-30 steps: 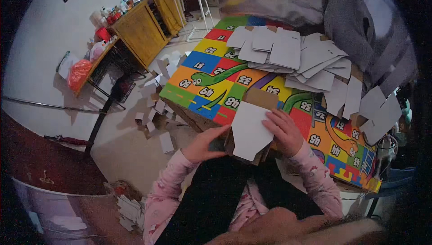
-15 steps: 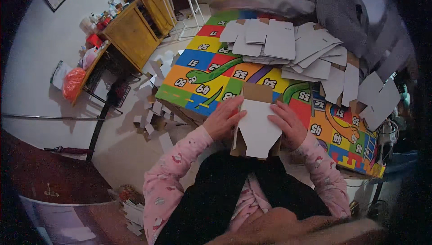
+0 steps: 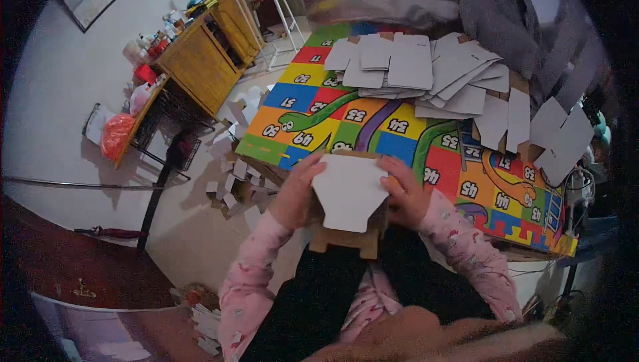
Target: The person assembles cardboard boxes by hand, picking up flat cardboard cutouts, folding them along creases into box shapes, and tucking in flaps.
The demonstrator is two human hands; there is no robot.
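Between my hands, above my lap, is a small cardboard box (image 3: 349, 192), white outside and brown inside. Its broad white flap with a tapered end faces up, and brown flaps stick out on the side toward me. My left hand (image 3: 296, 192) is closed round the box's left side, thumb near the upper corner. My right hand (image 3: 405, 192) grips the right side, its fingers at the upper right edge. The undersides of both hands and the box's bottom are hidden. Just beyond lies the colourful numbered board-game mat (image 3: 319, 99) on the table.
Flat white box blanks (image 3: 409, 62) are piled at the mat's far side, with more blanks (image 3: 559, 136) at the right. Many small folded boxes (image 3: 233, 182) lie on the floor at left. A wooden cabinet (image 3: 200, 56) and a red bag (image 3: 118, 137) stand farther left.
The box has moved left and tilted, its far brown flap now mostly out of sight and brown flaps showing nearer me. Both hands have moved left with it.
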